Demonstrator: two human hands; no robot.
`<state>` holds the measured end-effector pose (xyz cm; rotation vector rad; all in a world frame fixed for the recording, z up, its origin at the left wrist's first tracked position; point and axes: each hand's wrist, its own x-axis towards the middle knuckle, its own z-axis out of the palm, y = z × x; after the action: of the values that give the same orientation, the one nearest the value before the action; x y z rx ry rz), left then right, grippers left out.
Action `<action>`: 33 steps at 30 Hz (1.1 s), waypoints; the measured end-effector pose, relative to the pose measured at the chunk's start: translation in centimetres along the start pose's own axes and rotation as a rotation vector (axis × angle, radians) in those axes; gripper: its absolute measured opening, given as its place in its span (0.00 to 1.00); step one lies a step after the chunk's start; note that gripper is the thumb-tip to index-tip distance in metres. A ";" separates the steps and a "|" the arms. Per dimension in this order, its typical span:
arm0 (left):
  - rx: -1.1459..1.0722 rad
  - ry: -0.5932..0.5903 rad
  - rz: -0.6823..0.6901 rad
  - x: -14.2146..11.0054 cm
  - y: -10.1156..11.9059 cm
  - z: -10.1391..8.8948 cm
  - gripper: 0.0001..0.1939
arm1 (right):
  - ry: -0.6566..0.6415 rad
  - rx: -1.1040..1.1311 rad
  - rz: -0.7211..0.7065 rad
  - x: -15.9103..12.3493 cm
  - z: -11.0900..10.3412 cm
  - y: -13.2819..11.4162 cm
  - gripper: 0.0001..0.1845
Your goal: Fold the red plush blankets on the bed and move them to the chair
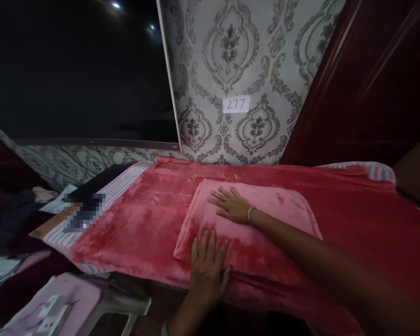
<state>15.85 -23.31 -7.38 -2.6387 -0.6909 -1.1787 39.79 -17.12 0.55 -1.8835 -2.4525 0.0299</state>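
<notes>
A folded pink-red plush cloth (266, 198), possibly a small blanket, lies flat on a larger red plush blanket (126, 224) with a striped edge. My left hand (208, 268) rests on the folded cloth's near left part, fingers spread and pointing away from me. Farther back, my right hand (231, 205) lies flat on its upper left area, the arm reaching across from the right, a thin bracelet at the wrist. Neither hand grasps anything. The forearm covers part of the folded cloth's right side.
A large dark television screen (80, 70) is on the left. Behind the blanket is patterned wallpaper (227, 46) with a paper label (235, 104) reading 277. A pinkish plastic stool (73, 289) holding a white power strip (51, 315) stands at lower left. Dark red panelling (371, 93) rises at right.
</notes>
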 end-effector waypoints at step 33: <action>-0.125 -0.025 -0.073 0.0 0.3 0.3 0.27 | -0.017 0.044 -0.002 8.5 -0.1 -0.9 0.30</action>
<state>16.17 -23.44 -7.54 -2.7566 -0.7472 -1.2486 36.77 -9.16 0.96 -1.8703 -2.4437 0.0998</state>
